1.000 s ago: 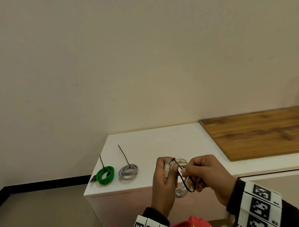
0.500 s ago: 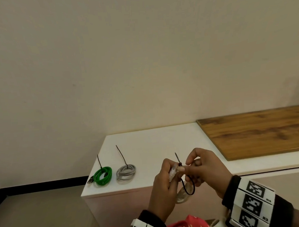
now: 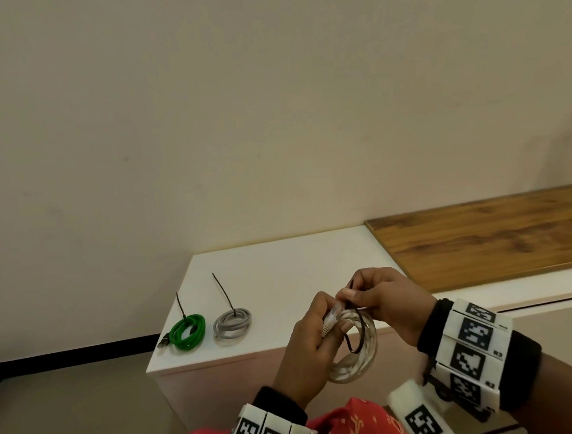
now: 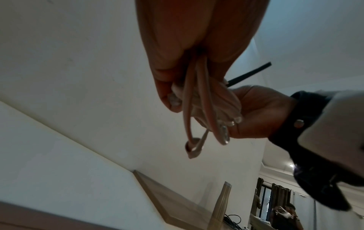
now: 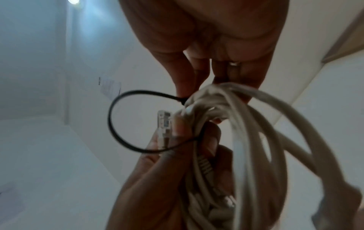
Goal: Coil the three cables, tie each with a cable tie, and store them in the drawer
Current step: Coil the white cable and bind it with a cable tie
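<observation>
A coiled white network cable (image 3: 366, 354) hangs in the air in front of the white cabinet, gripped by my left hand (image 3: 313, 340) near its plug (image 3: 331, 316). A black cable tie (image 3: 355, 332) loops loosely around the coil; my right hand (image 3: 380, 301) pinches the tie where its tail passes the head. The wide loop of the tie (image 5: 126, 121) and the white cable (image 5: 256, 140) fill the right wrist view. The tie's tail (image 4: 250, 73) sticks out past my left hand in the left wrist view. A green coiled cable (image 3: 188, 331) and a grey coiled cable (image 3: 232, 324), each tied, lie on the cabinet's left end.
The white cabinet top (image 3: 296, 269) runs along a plain wall. A wooden board (image 3: 488, 237) covers its right part. A drawer front seam (image 3: 544, 304) shows below the top at the right. Floor lies to the left.
The tie's tail has gone through its head, forming a closed loop around the white coil. Both hands with the coil have shifted slightly up and right.
</observation>
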